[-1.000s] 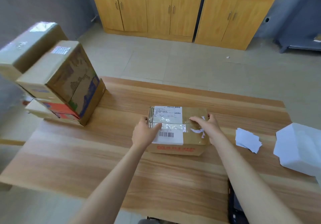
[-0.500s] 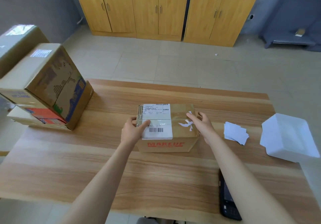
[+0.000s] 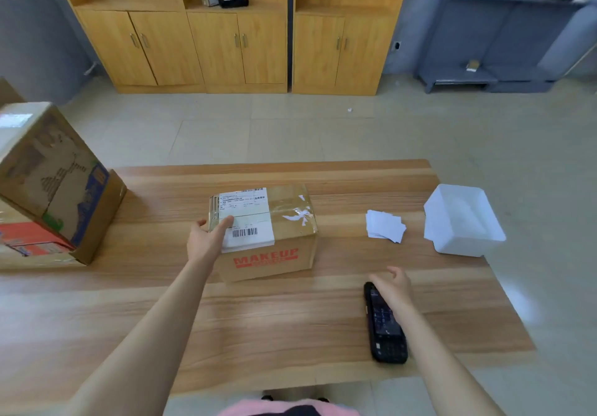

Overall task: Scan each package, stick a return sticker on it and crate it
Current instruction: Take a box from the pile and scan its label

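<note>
Head view:
- Box (image 3: 290,218) marked MAKEUP sits mid-surface (image 3: 290,318), white label (image 3: 247,218) facing up.
- Left arm stretched forward. Left hand (image 3: 206,241) holds box's near-left corner, thumb flat on label, fingers (image 3: 202,223) round left side.
- Right arm lower, forearm angled inward. Right hand (image 3: 392,286) over far end of black scanner (image 3: 386,328), fingers apart and loosely bent; contact unclear.
- Loose stickers (image 3: 384,225) right of box, white tub (image 3: 462,218) beyond.
- Cartons (image 3: 55,183) stacked far left.

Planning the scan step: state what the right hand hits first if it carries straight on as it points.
Likely the black scanner: the right hand is over its far end, fingers angled down; contact is unclear.
</note>
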Tool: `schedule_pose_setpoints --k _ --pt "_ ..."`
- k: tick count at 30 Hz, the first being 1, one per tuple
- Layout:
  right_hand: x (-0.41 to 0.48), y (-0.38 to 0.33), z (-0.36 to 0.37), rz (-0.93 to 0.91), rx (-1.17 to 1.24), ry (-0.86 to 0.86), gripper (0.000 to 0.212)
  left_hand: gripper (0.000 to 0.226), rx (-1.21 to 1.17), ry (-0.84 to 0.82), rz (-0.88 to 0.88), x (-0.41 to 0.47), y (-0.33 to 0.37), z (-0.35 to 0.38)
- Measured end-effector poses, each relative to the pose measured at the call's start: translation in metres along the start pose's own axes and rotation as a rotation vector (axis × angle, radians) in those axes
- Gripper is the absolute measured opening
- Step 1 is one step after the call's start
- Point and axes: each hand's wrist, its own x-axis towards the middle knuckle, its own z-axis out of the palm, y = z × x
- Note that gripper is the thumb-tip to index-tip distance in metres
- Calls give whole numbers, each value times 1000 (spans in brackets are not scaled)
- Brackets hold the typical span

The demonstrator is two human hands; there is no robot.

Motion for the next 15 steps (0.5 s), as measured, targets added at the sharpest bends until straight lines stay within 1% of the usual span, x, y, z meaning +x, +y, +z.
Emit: schedule_pose_setpoints --k 6,8,10,12,15 --pt "3 57 2 63 -99 60 80 67 23 10 31 -11 -5 4" --pt "2 67 6 74 -111 67 89 68 29 -1 43 -12 -8 2" --pt "2 75 11 96 -125 33 100 69 28 -14 44 -14 -9 0" --pt "19 93 19 109 -146 27 110 71 18 -25 39 -15 -10 -1" --pt "-5 82 18 113 -273 43 117 71 8 -46 48 -18 -11 0"
